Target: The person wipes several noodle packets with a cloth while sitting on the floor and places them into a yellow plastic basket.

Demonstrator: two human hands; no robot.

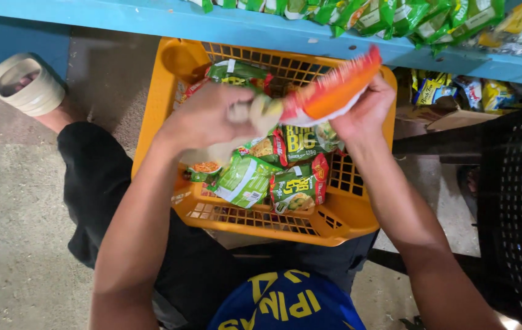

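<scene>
Head view: left hand (209,116), right hand (365,107), fingers closed on orange snack packet (334,91), above orange basket (346,214).

**A small grocery shop, seen from the floor beside its shelves**

The place reads as a shop. At twelve o'clock a blue shelf (224,25) carries a row of green snack packets (395,15) set edge to edge. At two o'clock, under the shelf, more yellow and blue packets (450,91) lie stacked. In the centre an orange plastic basket (346,214) holds many like packets. At three o'clock stands a black crate (517,201). The floor (10,201) is bare concrete.
</scene>
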